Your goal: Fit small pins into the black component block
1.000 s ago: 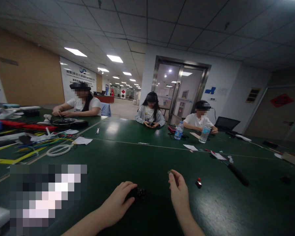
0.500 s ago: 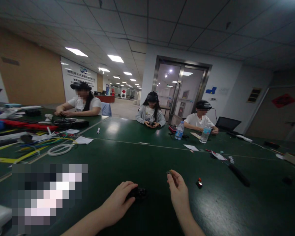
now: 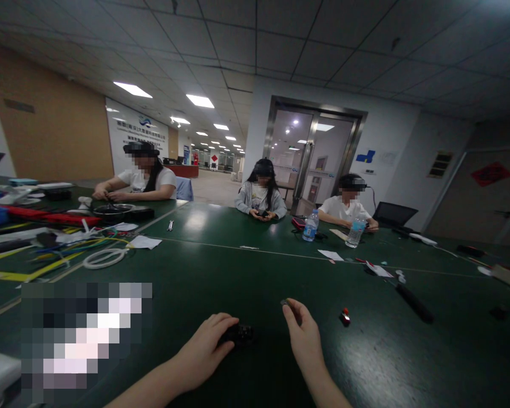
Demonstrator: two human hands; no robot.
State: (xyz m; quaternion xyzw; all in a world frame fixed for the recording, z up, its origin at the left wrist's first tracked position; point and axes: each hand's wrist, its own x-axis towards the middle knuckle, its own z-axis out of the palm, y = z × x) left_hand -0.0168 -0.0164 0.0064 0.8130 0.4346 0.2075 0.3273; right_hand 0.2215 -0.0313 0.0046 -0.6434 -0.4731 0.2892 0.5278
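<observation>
My left hand (image 3: 208, 345) is closed around one end of a small black device (image 3: 243, 333) resting on the dark green table (image 3: 221, 283). Its far end, with small light marks, sticks out past my fingers; the rest is covered by the hand. To the right, my right hand (image 3: 304, 334) pinches a small flat greyish piece (image 3: 285, 303) between thumb and fingertips, raised over the table and apart from the device. What kind of piece it is, I cannot make out. Farther right lies a small red and silver object (image 3: 344, 317), touched by neither hand.
A black-handled tool (image 3: 414, 303) lies to the right. Two water bottles (image 3: 310, 226) stand farther back near papers (image 3: 330, 255). Coiled white tubing (image 3: 105, 258), wires and red parts crowd the left. A blurred patch (image 3: 87, 340) covers the near left. Three people sit across the table.
My right hand has moved slightly left and down with the small piece, nearer the black device. The left hand holds its place.
</observation>
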